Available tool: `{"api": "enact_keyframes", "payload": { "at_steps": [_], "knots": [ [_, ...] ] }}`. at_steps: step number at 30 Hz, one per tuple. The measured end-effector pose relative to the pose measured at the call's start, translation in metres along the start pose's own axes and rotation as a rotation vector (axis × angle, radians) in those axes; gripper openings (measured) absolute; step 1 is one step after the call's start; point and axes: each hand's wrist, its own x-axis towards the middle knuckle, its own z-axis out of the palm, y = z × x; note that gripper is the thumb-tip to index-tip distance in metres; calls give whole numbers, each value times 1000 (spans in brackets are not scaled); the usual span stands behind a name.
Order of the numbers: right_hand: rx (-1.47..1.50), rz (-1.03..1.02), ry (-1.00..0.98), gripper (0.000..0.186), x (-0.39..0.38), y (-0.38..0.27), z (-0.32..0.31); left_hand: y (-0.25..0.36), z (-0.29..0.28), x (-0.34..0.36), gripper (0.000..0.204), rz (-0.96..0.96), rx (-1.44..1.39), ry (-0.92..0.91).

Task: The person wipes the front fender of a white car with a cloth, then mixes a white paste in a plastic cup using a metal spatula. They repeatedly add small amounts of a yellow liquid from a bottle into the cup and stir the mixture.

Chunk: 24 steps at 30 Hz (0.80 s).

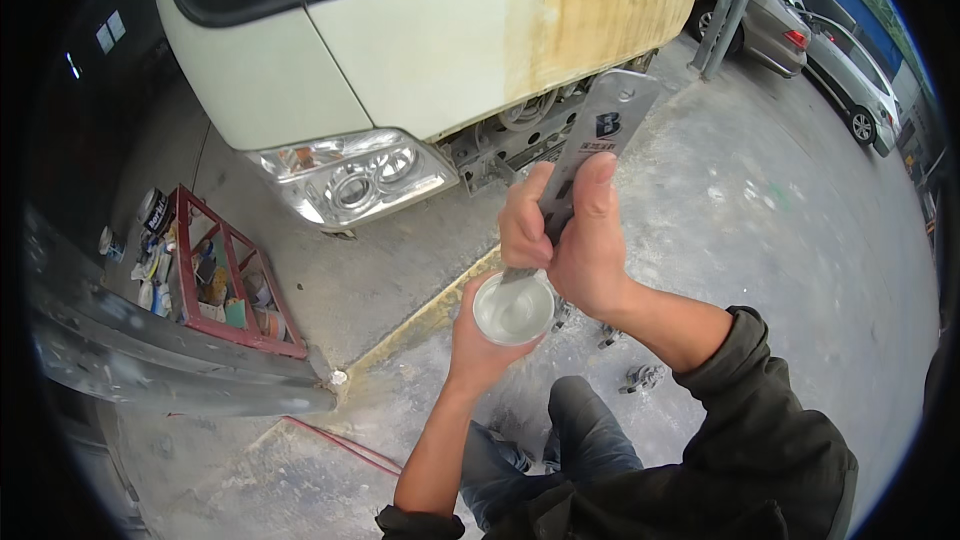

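Left hand [478, 340] cups small cup [513, 308] from below; right hand [575, 240] clamps flat metal stick [585, 155], long axis slanting up-right, tip in cup.

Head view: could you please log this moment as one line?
left hand: holds cup | right hand: grips stirring stick, tip in cup | behind: white van

The one camera sits on my head and looks steeply down and forward, close over my hands. The van [420, 50] fills the top of the view; concrete floor [780, 240] spreads below it.
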Motion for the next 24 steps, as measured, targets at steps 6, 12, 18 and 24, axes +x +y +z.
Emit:
{"api": "enact_keyframes", "payload": {
  "at_steps": [6,12,18,24],
  "knots": [
    [2,-66,121,71,10,-149,52,150,31,-2,85,63,14,100],
    [-124,-218,374,55,28,-196,57,218,81,-8,91,225,116,328],
    [59,-20,-104,61,16,-254,38,239,93,23,83,86,132,-176],
    [181,92,-588,76,30,-293,21,229,52,38,96,100,27,-748]
  ]
}}
